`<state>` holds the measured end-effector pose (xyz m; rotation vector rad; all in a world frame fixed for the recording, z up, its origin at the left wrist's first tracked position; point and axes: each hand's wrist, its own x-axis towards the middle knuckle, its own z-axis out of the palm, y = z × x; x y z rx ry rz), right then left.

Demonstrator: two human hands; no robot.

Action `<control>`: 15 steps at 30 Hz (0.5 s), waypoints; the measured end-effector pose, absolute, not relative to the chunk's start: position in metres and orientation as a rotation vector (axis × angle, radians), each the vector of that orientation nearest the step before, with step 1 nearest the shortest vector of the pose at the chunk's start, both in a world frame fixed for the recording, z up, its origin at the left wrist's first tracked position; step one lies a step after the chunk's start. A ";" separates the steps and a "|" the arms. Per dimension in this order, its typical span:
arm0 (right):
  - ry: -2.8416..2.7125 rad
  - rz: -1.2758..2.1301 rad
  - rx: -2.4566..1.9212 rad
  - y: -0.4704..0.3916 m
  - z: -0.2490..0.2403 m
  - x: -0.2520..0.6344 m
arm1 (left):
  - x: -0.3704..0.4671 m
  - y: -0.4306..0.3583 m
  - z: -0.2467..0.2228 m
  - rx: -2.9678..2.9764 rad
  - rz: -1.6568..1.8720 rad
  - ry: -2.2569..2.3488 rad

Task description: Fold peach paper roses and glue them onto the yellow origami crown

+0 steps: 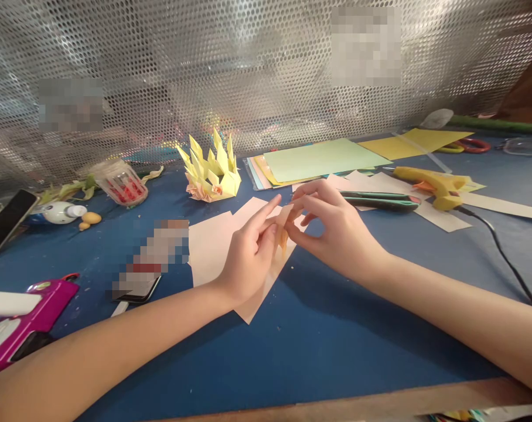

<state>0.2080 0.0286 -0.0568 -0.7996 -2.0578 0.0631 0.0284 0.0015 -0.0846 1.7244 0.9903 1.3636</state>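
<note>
My left hand (253, 249) pinches a small strip of pale pink paper (284, 215) between thumb and fingers, with its index finger stretched out. From the right, my right hand (325, 225) grips the same strip in its fingertips. An orange-tinted part of the paper hangs below the fingers. Beneath my left hand lie larger pale pink sheets (213, 243) on the blue table. Behind the hands stands a yellow folded-paper crown (211, 170) with pink paper roses low on its front. A dark green cutter or stapler-like tool (380, 201) lies just beyond my right hand.
A yellow glue gun (446, 184) with a black cord rests at right on paper scraps. Stacked coloured paper (323, 161) and red-handled scissors (474, 145) lie behind. On the left are a plastic cup (123, 184), a white bottle (57, 212), a phone (9, 223) and a magenta device (50, 308).
</note>
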 end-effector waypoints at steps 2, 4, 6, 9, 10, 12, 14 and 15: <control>-2.054 0.078 -0.805 0.027 -0.057 0.208 | 0.029 0.002 -0.083 1.665 1.357 0.973; -2.046 0.095 -0.808 0.026 -0.057 0.208 | 0.030 0.002 -0.082 1.609 1.354 0.968; -2.029 0.101 -0.805 0.025 -0.058 0.208 | 0.031 0.003 -0.080 1.556 1.358 0.967; -1.985 0.083 -0.804 0.023 -0.059 0.208 | 0.032 0.003 -0.078 1.517 1.369 0.947; -1.970 0.073 -0.807 0.023 -0.059 0.207 | 0.032 0.003 -0.078 1.518 1.375 0.942; -1.951 0.059 -0.811 0.022 -0.058 0.207 | 0.032 0.003 -0.078 1.529 1.383 0.939; -1.950 0.055 -0.816 0.021 -0.058 0.206 | 0.032 0.002 -0.078 1.548 1.391 0.942; -1.953 0.056 -0.824 0.021 -0.059 0.206 | 0.032 0.001 -0.078 1.563 1.394 0.949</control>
